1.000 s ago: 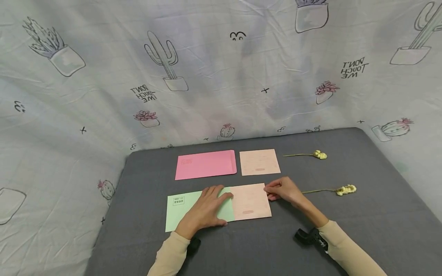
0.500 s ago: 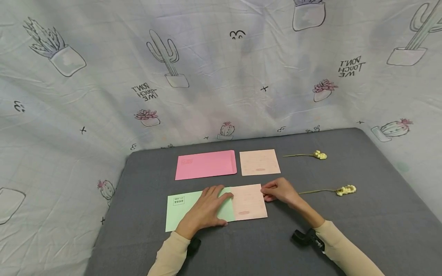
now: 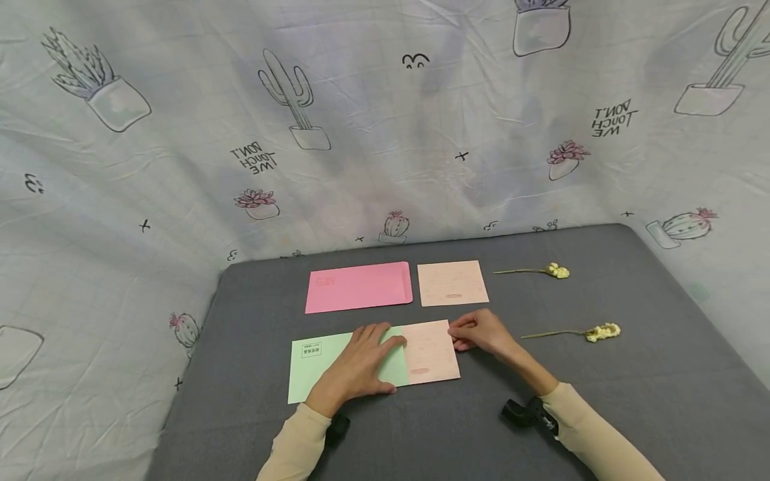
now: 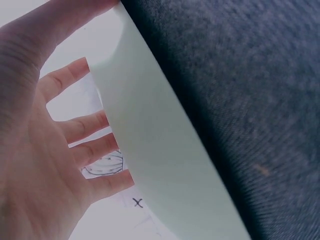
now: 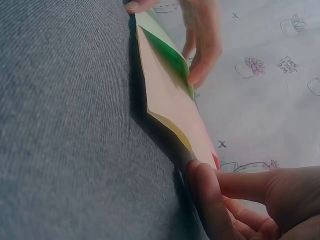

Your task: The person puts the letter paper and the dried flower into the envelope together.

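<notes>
My left hand (image 3: pixel 357 367) spans a pale green envelope (image 3: pixel 314 367), thumb at its near edge and fingers at its far edge. In the right wrist view the envelope's mouth gapes, bowed upward, with the pale peach card (image 5: pixel 167 90) partly inside. The card's outer half (image 3: pixel 429 351) lies to the right of the envelope. My right hand (image 3: pixel 484 334) pinches the card's right edge between thumb and fingers. The left wrist view shows the envelope's bare side (image 4: pixel 150 125) between thumb and fingertips. The card's inserted end is hidden inside the envelope.
A pink envelope (image 3: pixel 359 287) lies farther back on the grey table (image 3: pixel 252 441). Beside it is a second peach card (image 3: pixel 452 284). Two yellow-flowered stems lie on the right, a far flower (image 3: pixel 557 270) and a nearer flower (image 3: pixel 603 331). A cactus-print curtain (image 3: pixel 361 120) surrounds the table.
My right hand has moved left with the card, and less of the card shows outside the envelope. My left hand and the envelope have stayed in place.
</notes>
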`<state>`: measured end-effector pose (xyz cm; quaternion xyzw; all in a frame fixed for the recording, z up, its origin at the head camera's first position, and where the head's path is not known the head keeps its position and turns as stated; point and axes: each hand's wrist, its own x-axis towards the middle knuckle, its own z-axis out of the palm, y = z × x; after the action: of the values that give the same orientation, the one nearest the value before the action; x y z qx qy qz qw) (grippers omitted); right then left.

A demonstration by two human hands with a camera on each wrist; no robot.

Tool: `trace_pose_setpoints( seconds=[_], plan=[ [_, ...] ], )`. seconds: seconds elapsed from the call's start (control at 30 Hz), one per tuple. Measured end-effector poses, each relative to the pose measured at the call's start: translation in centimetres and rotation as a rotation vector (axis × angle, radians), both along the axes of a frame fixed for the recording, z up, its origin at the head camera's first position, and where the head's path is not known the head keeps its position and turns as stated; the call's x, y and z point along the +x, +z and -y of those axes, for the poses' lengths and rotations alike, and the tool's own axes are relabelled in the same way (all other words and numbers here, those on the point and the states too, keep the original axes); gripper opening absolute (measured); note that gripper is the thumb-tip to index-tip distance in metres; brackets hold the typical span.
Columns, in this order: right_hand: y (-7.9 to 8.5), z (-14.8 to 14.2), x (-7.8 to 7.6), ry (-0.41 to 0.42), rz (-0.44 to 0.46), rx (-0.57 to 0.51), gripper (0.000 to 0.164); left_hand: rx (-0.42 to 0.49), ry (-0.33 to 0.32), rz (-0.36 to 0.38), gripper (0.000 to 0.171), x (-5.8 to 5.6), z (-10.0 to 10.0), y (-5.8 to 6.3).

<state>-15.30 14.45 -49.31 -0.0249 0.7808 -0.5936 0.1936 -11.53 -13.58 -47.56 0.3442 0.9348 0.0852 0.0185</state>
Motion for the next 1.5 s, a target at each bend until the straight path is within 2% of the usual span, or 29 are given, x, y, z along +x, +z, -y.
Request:
trace_pose_setpoints(
  seconds=[0.33,0.73,0.97,1.13,1.5],
  plan=[
    [0.2,1.1,-0.1,0.002,0.0,0.013,0.019,-0.005,0.004,0.005,0.08,0.0,-0.1,0.0],
    [0.4,2.9,-0.1,0.079,-0.036,-0.006,0.017,0.005,-0.003,0.008,0.08,-0.1,0.1,0.0],
    [0.5,3.7,0.2,0.124,-0.061,0.025,0.017,0.004,-0.009,-0.01,0.081,-0.2,0.0,0.0],
    [0.3,4.4,0.1,0.126,-0.058,0.043,0.015,0.018,-0.01,-0.01,0.08,-0.3,0.1,0.1],
    [0.4,5.9,0.3,0.084,-0.133,0.168,0.011,0.007,0.003,0.001,0.079,-0.3,0.0,0.0]
  ],
)
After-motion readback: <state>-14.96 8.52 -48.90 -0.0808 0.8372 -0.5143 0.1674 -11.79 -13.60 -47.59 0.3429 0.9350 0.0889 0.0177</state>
